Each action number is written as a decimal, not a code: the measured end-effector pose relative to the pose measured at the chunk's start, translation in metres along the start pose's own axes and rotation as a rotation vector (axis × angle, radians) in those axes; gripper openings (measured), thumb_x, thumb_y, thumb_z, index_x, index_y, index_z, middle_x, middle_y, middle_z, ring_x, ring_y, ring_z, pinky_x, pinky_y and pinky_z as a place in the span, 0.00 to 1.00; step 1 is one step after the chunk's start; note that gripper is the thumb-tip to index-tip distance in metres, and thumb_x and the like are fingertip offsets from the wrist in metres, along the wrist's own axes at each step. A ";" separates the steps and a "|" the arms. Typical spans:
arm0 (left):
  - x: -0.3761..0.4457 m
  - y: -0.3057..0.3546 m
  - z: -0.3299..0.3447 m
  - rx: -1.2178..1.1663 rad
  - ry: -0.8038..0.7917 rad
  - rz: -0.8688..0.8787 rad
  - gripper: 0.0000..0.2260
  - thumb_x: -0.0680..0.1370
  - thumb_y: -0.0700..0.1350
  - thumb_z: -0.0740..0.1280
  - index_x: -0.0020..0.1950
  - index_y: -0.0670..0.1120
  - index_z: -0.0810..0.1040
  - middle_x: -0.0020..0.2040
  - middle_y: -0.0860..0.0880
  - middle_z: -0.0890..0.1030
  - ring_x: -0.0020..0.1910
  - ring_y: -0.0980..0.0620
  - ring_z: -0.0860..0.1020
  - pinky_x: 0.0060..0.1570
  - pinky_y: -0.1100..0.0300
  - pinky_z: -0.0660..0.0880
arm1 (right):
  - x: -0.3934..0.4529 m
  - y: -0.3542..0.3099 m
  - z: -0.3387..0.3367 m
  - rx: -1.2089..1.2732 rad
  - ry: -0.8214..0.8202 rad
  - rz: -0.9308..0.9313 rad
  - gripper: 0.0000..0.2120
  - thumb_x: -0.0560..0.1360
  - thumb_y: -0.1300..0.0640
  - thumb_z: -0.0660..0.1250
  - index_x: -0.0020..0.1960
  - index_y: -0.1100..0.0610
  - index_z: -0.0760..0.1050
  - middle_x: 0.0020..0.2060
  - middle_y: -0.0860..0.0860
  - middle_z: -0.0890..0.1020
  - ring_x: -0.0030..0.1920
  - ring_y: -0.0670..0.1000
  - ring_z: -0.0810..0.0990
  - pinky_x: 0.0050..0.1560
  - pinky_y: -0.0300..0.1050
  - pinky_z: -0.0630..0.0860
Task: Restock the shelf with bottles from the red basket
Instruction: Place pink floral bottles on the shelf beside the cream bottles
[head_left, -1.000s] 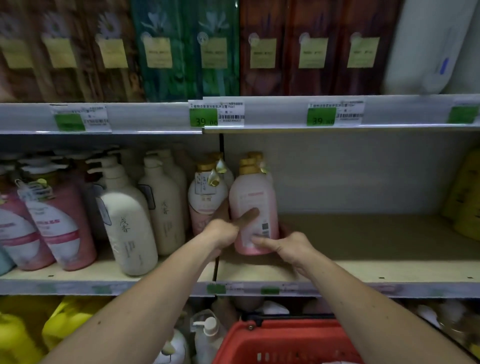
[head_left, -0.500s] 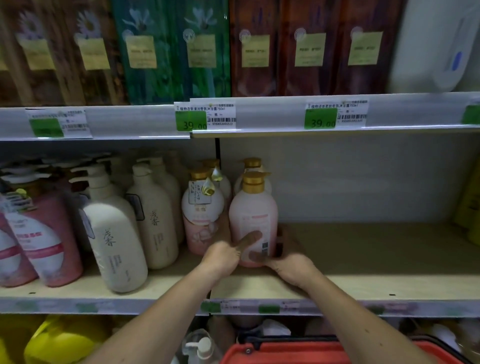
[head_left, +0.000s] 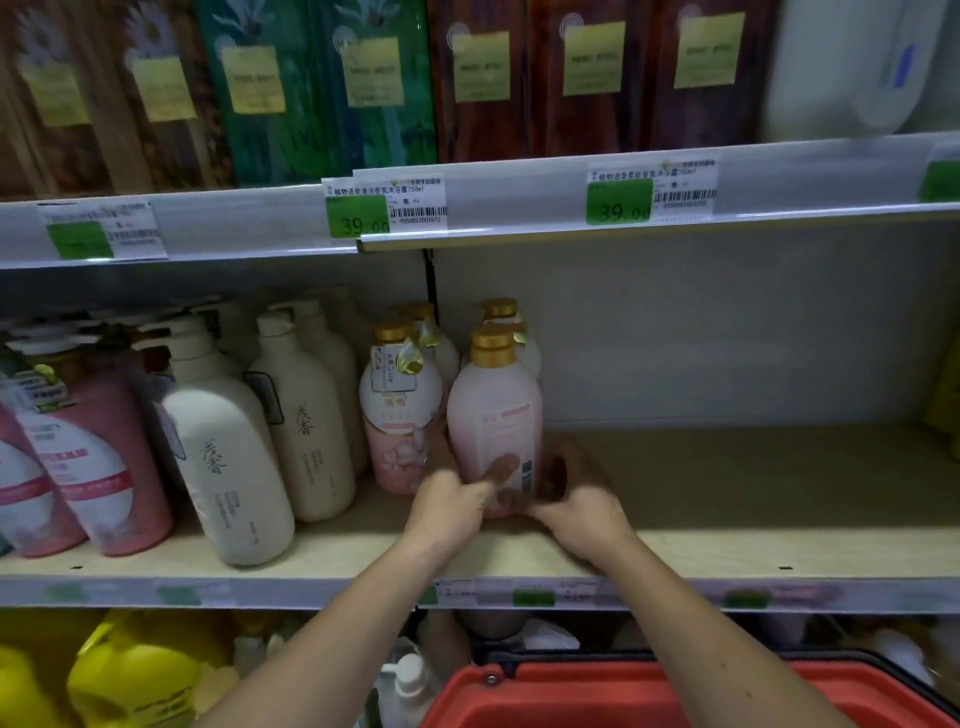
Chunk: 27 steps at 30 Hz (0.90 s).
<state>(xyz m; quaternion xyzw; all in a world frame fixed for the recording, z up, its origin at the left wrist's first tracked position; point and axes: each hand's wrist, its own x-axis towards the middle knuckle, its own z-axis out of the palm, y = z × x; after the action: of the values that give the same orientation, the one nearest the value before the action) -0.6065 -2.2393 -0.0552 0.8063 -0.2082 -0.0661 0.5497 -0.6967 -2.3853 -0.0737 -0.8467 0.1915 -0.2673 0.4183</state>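
Seating pink bottle (head_left: 493, 415) upright on shelf (head_left: 727, 519); left hand (head_left: 449, 506) and right hand (head_left: 582, 512) grip its base. Next: release, reach red basket (head_left: 571, 696).

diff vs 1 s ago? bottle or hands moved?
The pink bottle sat tilted in both hands a second ago; now it stands upright on the shelf, beside the floral pink bottle. Left hand and right hand still grip its base. The neighbouring bottles have not moved.

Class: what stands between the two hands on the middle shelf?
The head view shows a pink bottle with a gold cap, upright, gripped by the left hand and right hand.
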 end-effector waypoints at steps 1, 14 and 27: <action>-0.002 0.002 0.003 0.071 0.030 0.016 0.34 0.68 0.70 0.75 0.55 0.39 0.81 0.51 0.40 0.85 0.53 0.41 0.83 0.58 0.47 0.79 | 0.000 0.001 -0.001 0.039 0.002 -0.002 0.29 0.62 0.40 0.84 0.52 0.48 0.72 0.47 0.47 0.82 0.46 0.47 0.81 0.37 0.32 0.72; -0.040 0.033 0.035 0.606 0.187 0.112 0.40 0.78 0.66 0.60 0.78 0.36 0.59 0.67 0.36 0.76 0.63 0.36 0.77 0.60 0.48 0.75 | 0.002 -0.001 0.000 -0.042 0.014 -0.019 0.38 0.61 0.32 0.59 0.64 0.51 0.74 0.51 0.46 0.76 0.53 0.58 0.82 0.49 0.44 0.75; 0.002 0.011 -0.024 0.154 -0.299 -0.009 0.20 0.67 0.61 0.76 0.53 0.51 0.87 0.49 0.57 0.87 0.53 0.58 0.84 0.60 0.55 0.79 | -0.002 -0.006 -0.003 -0.154 -0.163 0.161 0.56 0.44 0.14 0.68 0.61 0.50 0.76 0.37 0.38 0.77 0.38 0.39 0.76 0.29 0.29 0.66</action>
<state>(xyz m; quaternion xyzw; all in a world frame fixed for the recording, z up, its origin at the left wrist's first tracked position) -0.5995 -2.2231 -0.0361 0.8281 -0.2886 -0.1716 0.4488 -0.6999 -2.3828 -0.0681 -0.8770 0.2442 -0.1479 0.3864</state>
